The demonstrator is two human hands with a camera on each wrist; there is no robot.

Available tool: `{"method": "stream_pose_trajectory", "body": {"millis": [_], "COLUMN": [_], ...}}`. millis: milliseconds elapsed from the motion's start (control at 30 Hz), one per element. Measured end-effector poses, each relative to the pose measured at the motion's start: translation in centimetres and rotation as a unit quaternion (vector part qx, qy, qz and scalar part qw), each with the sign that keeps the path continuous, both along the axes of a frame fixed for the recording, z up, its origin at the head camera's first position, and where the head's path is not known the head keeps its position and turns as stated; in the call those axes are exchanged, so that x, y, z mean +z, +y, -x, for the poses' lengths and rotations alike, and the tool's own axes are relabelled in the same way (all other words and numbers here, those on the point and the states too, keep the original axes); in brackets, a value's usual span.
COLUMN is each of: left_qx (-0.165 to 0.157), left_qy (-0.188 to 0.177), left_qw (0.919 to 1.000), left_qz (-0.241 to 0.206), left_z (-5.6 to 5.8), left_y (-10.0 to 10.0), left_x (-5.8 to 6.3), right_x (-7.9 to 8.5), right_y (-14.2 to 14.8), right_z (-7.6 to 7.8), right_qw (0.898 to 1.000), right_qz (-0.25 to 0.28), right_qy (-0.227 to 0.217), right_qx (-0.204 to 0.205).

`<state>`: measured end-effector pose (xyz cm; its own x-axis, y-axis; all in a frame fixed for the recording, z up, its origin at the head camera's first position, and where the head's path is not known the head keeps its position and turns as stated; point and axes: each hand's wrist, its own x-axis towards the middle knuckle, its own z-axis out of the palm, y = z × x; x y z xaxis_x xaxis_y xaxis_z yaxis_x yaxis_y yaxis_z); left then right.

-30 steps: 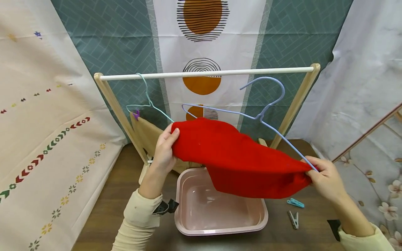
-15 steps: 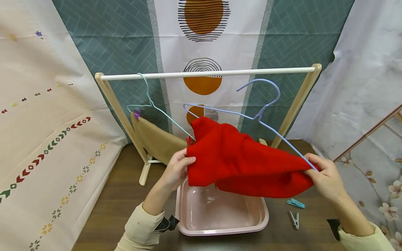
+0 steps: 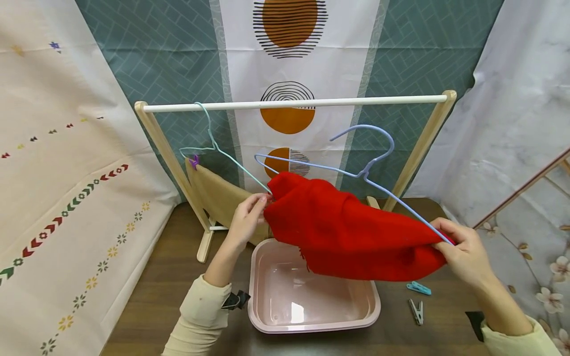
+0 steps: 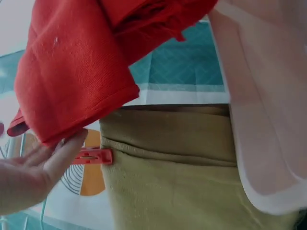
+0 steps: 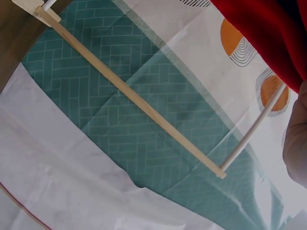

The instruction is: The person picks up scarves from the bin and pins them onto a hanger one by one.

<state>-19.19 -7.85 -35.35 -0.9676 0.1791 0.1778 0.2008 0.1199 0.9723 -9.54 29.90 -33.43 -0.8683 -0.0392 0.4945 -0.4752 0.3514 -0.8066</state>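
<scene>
A red cloth (image 3: 338,227) lies over the lower part of a periwinkle-blue hanger (image 3: 329,168), hiding its bottom bar. My right hand (image 3: 465,252) pinches the hanger's right end together with the cloth's corner. At the cloth's left side is my left hand (image 3: 247,217). In the left wrist view, its extended fingers (image 4: 60,160) touch the cloth's lower edge, and the thumb is mostly out of frame. Just behind them, a red clothespin (image 4: 98,156) clips a khaki cloth (image 3: 218,198), which hangs from a mint hanger (image 3: 231,160) on the rack.
A white rail (image 3: 338,103) spans the wooden rack. A purple clothespin (image 3: 194,161) grips the khaki cloth's other corner. Below the red cloth stands a pink basin (image 3: 311,326). Blue (image 3: 418,288) and grey (image 3: 416,311) clothespins lie on the table to its right.
My left hand lowered the red cloth's left side, let go and moved up to the cloth's left edge. The blue hanger's hook dipped slightly left. My right hand kept its hold.
</scene>
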Motion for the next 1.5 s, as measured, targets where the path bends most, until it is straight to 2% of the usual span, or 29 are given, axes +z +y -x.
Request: {"method": "stream_pose_trajectory", "body": {"millis": [200, 267, 400, 500, 600, 633, 700, 767, 867, 933, 1000, 1067, 1200, 1267, 1333, 1367, 1400, 1467, 1500], "left_qx": [-0.081, -0.077, -0.05, -0.077, -0.143, -0.157, -0.163, -0.146, -0.087, -0.051, -0.019, 0.01, 0.046, 0.049, 0.045, 0.039, 0.026, -0.004, -0.019], "left_qy": [-0.017, -0.001, 0.058, 0.078, 0.054, 0.041, 0.024, 0.025, 0.045, 0.066, 0.089, 0.13, 0.216, 0.237, 0.236, 0.229, 0.212, 0.165, 0.135], "left_qw": [0.9965, 0.9969, 0.9967, 0.9939, 0.9847, 0.9817, 0.9806, 0.9858, 0.9952, 0.9939, 0.9872, 0.9759, 0.9532, 0.9501, 0.9552, 0.9606, 0.9697, 0.9858, 0.9901], "left_qz": [0.007, 0.018, 0.028, -0.013, -0.083, -0.1, -0.105, -0.08, 0.007, 0.073, 0.13, 0.175, 0.206, 0.197, 0.172, 0.153, 0.119, 0.03, -0.03], "left_z": [0.9, 0.9, 0.2, 0.0, 0.6, 1.0, 1.7, 2.4, 3.1, 3.4, 3.5, 3.4, 2.7, 2.2, 1.7, 1.4, 1.2, 0.9, 0.8], "left_y": [1.3, 1.6, 2.1, 2.7, 3.3, 3.4, 3.7, 3.9, 4.3, 4.4, 4.4, 4.3, 3.8, 3.5, 3.1, 2.9, 2.8, 2.6, 2.6], "left_x": [1.0, 1.6, 3.4, 4.7, 5.6, 5.9, 6.2, 6.5, 6.6, 6.5, 6.4, 6.1, 5.5, 5.1, 4.6, 4.4, 4.3, 4.1, 4.2], "right_x": [-0.2, -0.2, -0.2, -0.3, -0.4, -0.5, -0.6, -0.7, -0.8, -0.9, -0.9, -0.9, -0.8, -0.8, -0.9, -0.9, -0.9, -0.9, -0.9], "right_y": [0.1, 0.1, 0.0, -0.2, -0.5, -0.6, -0.8, -1.0, -1.2, -1.2, -1.2, -1.1, -0.9, -0.9, -0.9, -1.0, -1.0, -1.0, -1.0], "right_z": [0.1, 0.1, 0.1, 0.2, 0.2, 0.2, 0.2, 0.1, 0.1, 0.1, 0.0, -0.1, -0.1, -0.1, 0.0, 0.1, 0.1, 0.2, 0.3], "right_qw": [1.0, 1.0, 0.997, 0.995, 0.996, 0.996, 0.996, 0.995, 0.994, 0.995, 0.995, 0.995, 0.993, 0.993, 0.992, 0.992, 0.991, 0.99, 0.989], "right_qz": [-0.008, -0.027, -0.076, -0.096, -0.089, -0.086, -0.086, -0.093, -0.098, -0.088, -0.076, -0.072, -0.067, -0.064, -0.068, -0.071, -0.076, -0.088, -0.093], "right_qy": [0.004, 0.007, -0.003, -0.014, -0.025, -0.025, -0.026, -0.02, -0.006, 0.0, 0.0, -0.004, -0.013, -0.011, -0.006, -0.003, 0.0, 0.003, 0.003], "right_qx": [0.015, 0.006, -0.01, -0.005, 0.009, 0.011, 0.004, -0.011, -0.04, -0.05, -0.058, -0.07, -0.092, -0.099, -0.105, -0.108, -0.111, -0.113, -0.113]}}
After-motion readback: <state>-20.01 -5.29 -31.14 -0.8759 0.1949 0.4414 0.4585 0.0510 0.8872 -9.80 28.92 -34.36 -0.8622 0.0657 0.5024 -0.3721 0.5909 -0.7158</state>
